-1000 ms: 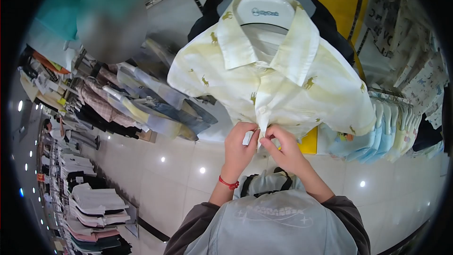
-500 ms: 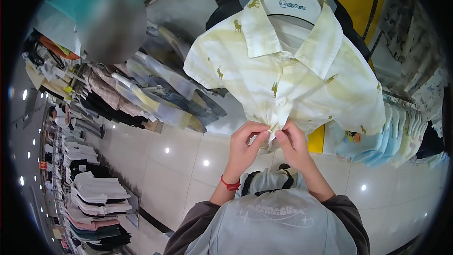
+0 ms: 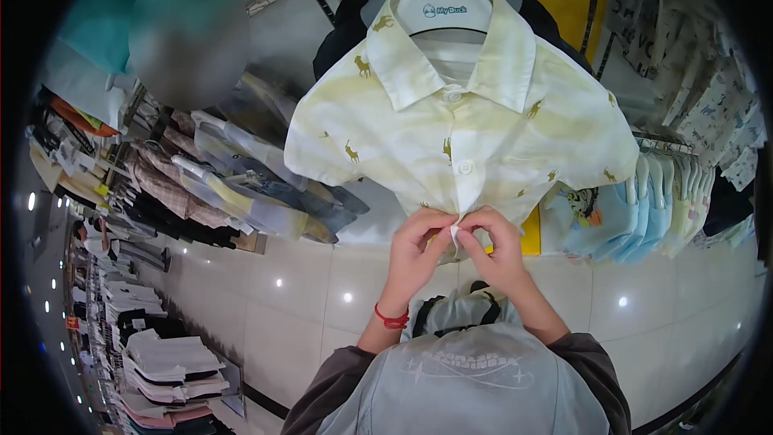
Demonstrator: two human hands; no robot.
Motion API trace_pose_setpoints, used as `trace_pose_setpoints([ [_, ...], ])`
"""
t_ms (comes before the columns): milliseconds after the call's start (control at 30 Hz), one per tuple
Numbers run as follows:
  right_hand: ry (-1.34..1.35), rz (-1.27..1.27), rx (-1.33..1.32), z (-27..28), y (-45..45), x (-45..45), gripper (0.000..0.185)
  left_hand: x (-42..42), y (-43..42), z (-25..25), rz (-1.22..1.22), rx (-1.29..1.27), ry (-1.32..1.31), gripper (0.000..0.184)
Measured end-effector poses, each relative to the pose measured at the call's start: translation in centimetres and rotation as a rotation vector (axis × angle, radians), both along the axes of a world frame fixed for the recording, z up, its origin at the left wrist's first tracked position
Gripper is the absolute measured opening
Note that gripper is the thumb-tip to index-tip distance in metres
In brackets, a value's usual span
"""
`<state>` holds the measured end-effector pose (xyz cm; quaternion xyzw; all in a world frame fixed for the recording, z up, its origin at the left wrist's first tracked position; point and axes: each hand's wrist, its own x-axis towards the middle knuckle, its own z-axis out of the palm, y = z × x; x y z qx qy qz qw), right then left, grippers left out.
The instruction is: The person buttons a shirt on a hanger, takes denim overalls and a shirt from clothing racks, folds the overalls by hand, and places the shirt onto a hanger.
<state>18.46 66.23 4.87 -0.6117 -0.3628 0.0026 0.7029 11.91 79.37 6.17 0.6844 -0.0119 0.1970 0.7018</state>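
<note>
A short-sleeved collared shirt [image 3: 499, 125], pale yellow and white with small olive horse-and-rider prints, hangs on a white hanger [image 3: 447, 10] marked "My Duck". Its upper buttons [image 3: 465, 167] are fastened down the front placket. My left hand [image 3: 419, 246], with a red cord bracelet at the wrist, pinches the placket low on the shirt. Right beside it, my right hand [image 3: 493, 246] grips the opposite edge, with the fingertips of both hands nearly touching. Whatever button lies between the fingers is hidden. Below the hands, the shirt's hem is mostly covered.
Light blue shirts [image 3: 636, 201] hang on a rail at the right. Left of the shirt hang more garments [image 3: 250, 193], some plaid. Lower left stands a rack of folded-looking white tops [image 3: 165, 354]. Shiny floor tiles [image 3: 298, 306] lie below. A far person [image 3: 101, 238] shows at the left.
The shirt and hanger now appear further left and more level in view. Both hands still pinch the placket, with the right hand's fingers drawn closer over the left's.
</note>
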Motion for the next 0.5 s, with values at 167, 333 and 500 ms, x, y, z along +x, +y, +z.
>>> trace_pose_setpoints([
  [167, -0.161, -0.171, -0.045, 0.58, 0.02, -0.36, 0.017, 0.13, -0.61, 0.75, 0.048, 0.234, -0.017, 0.014],
  [333, -0.116, -0.163, -0.032, 0.68, 0.17, -0.74, 0.018, -0.02, -0.92, 0.43, 0.143, 0.155, 0.001, 0.011],
  [500, -0.026, -0.109, 0.021, 0.33, 0.78, -0.76, 0.019, 0.01, -0.81, 0.39, 0.23, 0.237, -0.038, 0.008],
])
